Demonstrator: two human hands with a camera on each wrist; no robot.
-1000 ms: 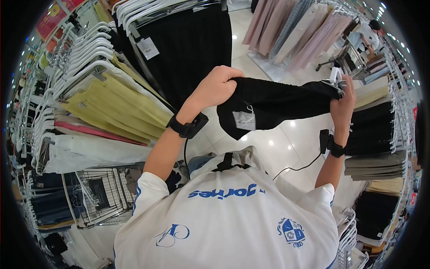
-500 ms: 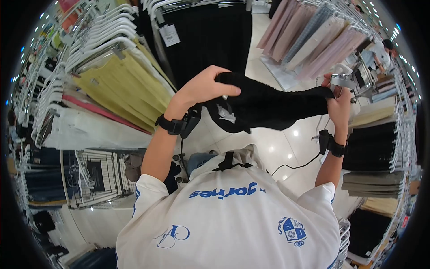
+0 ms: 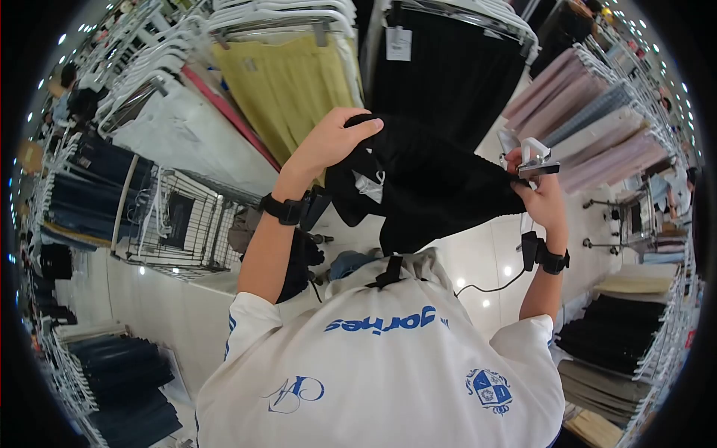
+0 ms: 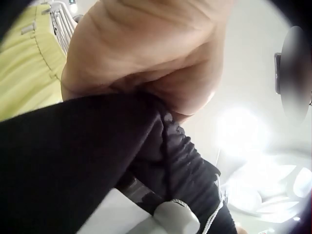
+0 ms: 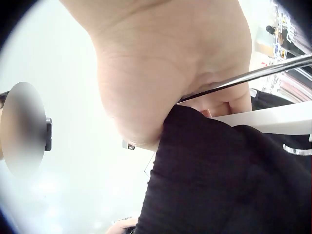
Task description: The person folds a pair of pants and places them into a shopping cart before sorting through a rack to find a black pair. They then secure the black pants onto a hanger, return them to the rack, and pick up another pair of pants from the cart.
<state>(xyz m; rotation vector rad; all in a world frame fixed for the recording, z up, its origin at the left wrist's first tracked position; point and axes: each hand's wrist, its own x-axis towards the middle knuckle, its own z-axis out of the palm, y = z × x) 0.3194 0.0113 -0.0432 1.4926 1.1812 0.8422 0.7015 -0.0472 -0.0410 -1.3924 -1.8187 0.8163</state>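
Observation:
A black garment (image 3: pixel 433 179) with a gathered waistband stretches between both hands in the head view. My left hand (image 3: pixel 328 142) pinches one end of it, the thumb lying on top. Below that hand hangs a pale tag (image 3: pixel 369 187) on a white string. At the other end my right hand (image 3: pixel 544 198) grips the cloth together with a white and metal hanger (image 3: pixel 535 157). The left wrist view shows my left hand (image 4: pixel 146 48) closed on the black cloth (image 4: pixel 63 151). In the right wrist view, a metal bar (image 5: pixel 263 72) runs into my right hand (image 5: pixel 175 63), above the cloth.
Yellow trousers (image 3: pixel 287 82) and black ones (image 3: pixel 448 67) hang on racks ahead. Pink garments (image 3: pixel 564 89) hang at the right. A wire shopping cart (image 3: pixel 179 216) stands at the left. Folded dark clothes (image 3: pixel 616 328) lie on the lower right rack.
The head view has turned to the right, bringing the yellow trousers further into the middle. The black garment has spread wider below the hands, and the right hand with the hanger sits lower.

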